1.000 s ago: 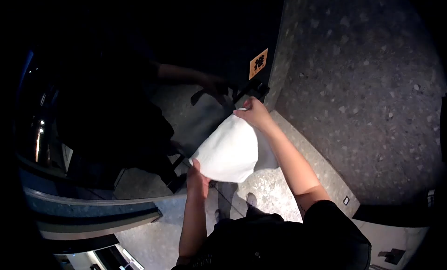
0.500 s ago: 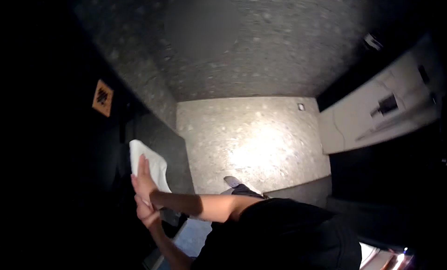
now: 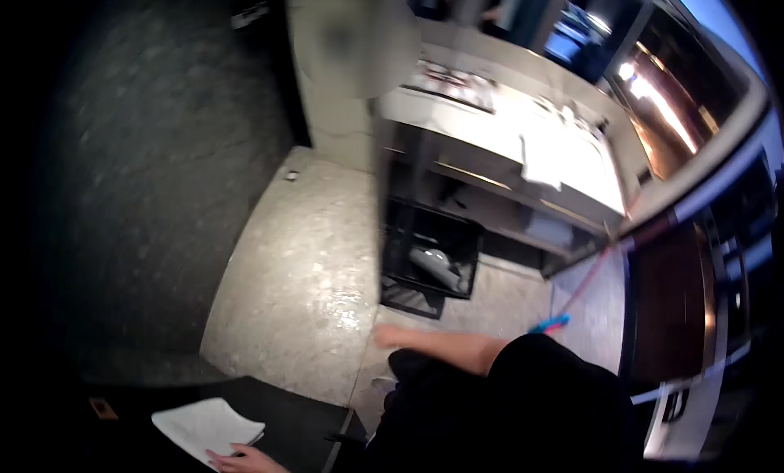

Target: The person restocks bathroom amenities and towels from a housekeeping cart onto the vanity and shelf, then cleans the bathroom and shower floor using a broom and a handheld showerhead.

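Note:
A folded white cloth (image 3: 204,424) lies on a dark surface (image 3: 298,404) at the lower left. My left hand (image 3: 245,459) rests at the cloth's near edge with its fingers apart, partly cut off by the frame's bottom. My right hand (image 3: 390,336) hangs beside my body above the pale floor. It is blurred, and its fingers cannot be made out. Nothing is visible in it.
A black bin (image 3: 429,257) with pale items inside stands below a white counter (image 3: 506,138). A cloth (image 3: 539,159) drapes over the counter's front edge. A small wooden plaque (image 3: 103,408) is at the far left. A blue object (image 3: 551,324) lies near a reddish line.
The view has swung right, bringing the counter and bin into sight. My hands, close together at the cloth before, are now apart; my right hand has moved away toward my side.

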Available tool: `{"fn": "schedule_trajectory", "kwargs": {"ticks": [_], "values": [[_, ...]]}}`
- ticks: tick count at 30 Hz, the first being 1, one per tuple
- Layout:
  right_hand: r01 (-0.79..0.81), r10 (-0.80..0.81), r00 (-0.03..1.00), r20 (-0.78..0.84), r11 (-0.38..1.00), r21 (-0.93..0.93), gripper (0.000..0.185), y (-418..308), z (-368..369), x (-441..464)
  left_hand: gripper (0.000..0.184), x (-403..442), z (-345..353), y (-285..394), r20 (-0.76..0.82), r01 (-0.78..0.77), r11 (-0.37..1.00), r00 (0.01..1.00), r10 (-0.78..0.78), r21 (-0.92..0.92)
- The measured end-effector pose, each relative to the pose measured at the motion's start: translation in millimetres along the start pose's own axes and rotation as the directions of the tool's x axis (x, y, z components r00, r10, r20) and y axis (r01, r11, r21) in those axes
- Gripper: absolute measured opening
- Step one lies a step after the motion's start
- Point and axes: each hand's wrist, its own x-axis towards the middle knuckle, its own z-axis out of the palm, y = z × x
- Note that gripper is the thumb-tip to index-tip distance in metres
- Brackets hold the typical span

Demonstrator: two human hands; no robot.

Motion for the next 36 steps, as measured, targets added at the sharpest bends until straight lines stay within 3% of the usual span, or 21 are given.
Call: {"fn": "schedule_trajectory", "kwargs": {"ticks": [1,2,4,5,8,9,10,11,12,14,15,17,20,22,24,26,28,30,32,34,36], "values": [[-0.040,0.034,0.995,-0.096,0.997,-0.061,0.029,62.2,-19.0,-33.8,0.050,-44.8,22.2,-11.0,0.024,-0.046,0.976,0.998,0.052,-0.213],[-0.193,0.270,0.883,-0.383,0.955,0.226,0.030,105.6,-43.9,-90.0,0.049,-89.1,39.3,-3.3,0.032,-0.081,0.906,0.994,0.103,-0.415],[-0.208,0.536,0.659,-0.527,0.804,0.558,0.037,232.1,-70.7,-136.0,0.044,-136.5,-2.5,78.8,0.457,0.290,0.525,0.861,0.221,-0.800],[-0.299,0.747,0.401,-0.530,0.654,0.695,0.038,220.1,-116.6,-199.4,0.042,-157.6,-15.0,110.3,0.603,0.398,0.505,0.717,0.350,-0.766],[-0.083,0.708,0.032,-0.705,0.705,0.704,0.045,338.8,-173.3,-251.9,0.036,-224.6,-78.7,211.9,0.702,0.622,0.492,0.135,0.699,-0.609],[-0.001,0.720,0.047,-0.692,0.693,0.721,0.045,374.3,-199.7,-266.6,0.034,-245.9,-100.3,246.6,0.699,0.699,0.498,0.005,0.715,-0.514],[-0.027,0.723,0.058,-0.689,0.691,0.723,0.050,397.8,-230.4,-282.0,0.033,-266.7,-119.8,280.8,0.681,0.761,0.509,-0.122,0.722,-0.404],[-0.168,0.486,-0.064,-0.872,0.856,0.490,0.056,417.3,-256.2,-291.9,0.033,-291.5,-131.6,311.5,0.681,0.764,0.502,-0.114,0.724,-0.406],[-0.311,0.331,-0.076,-0.941,0.889,0.338,0.065,424.8,-286.0,-304.2,0.034,-323.1,-135.7,335.0,0.612,0.742,0.509,-0.169,0.773,-0.437],[-0.577,0.261,0.317,-0.912,0.816,0.033,0.062,442.6,-341.7,-319.7,0.033,-378.7,-154.9,404.8,0.521,0.712,0.530,-0.267,0.811,-0.460],[-0.558,0.271,0.340,-0.901,0.829,0.039,0.062,462.3,-349.0,-310.8,0.032,-396.6,-168.7,428.6,0.503,0.697,0.562,-0.324,0.801,-0.446],[-0.494,0.029,0.468,-0.883,0.838,-0.234,0.054,505.1,-373.8,-295.3,0.031,-423.1,-214.3,493.0,0.392,0.711,0.498,-0.328,0.859,-0.496],[-0.436,0.024,0.621,-0.784,0.841,-0.319,0.050,530.9,-398.0,-285.4,0.031,-424.2,-262.7,576.2,0.249,0.654,0.442,-0.371,0.895,-0.614],[-0.322,-0.065,0.644,-0.762,0.880,-0.348,0.044,524.6,-434.4,-305.8,0.031,-407.0,-286.4,618.6,0.229,0.685,0.429,-0.367,0.901,-0.589],[-0.219,0.238,0.663,-0.710,0.968,0.120,0.038,518.8,-487.6,-322.4,0.031,-384.5,-304.7,657.4,0.310,0.715,0.502,-0.396,0.864,-0.486],[0.077,0.184,0.445,-0.877,0.967,0.242,0.035,561.4,-539.0,-310.8,0.036,-369.9,-307.8,693.0,0.308,0.798,0.506,-0.417,0.855,-0.326],[0.368,0.174,0.579,-0.796,0.816,0.446,0.030,569.1,-605.6,-333.1,0.040,-368.2,-302.7,728.8,0.251,0.875,0.420,-0.362,0.898,-0.242],[0.388,0.329,0.667,-0.668,0.612,0.689,0.033,567.2,-657.3,-347.3,0.042,-369.6,-298.0,770.9,0.167,0.920,0.391,-0.384,0.908,-0.010],[0.339,0.322,0.636,-0.701,0.700,0.629,0.030,560.5,-695.5,-353.0,0.041,-375.9,-286.7,809.8,0.194,0.929,0.368,-0.354,0.915,-0.043],[0.354,0.288,0.639,-0.713,0.714,0.605,0.031,545.9,-723.6,-359.9,0.042,-369.0,-281.2,844.4,0.259,0.932,0.265,-0.200,0.945,-0.247],[0.471,0.098,0.612,-0.785,0.752,0.461,0.032,526.9,-734.8,-364.6,0.048,-348.9,-268.4,877.3,0.291,0.935,0.127,-0.027,0.956,-0.332]]}}
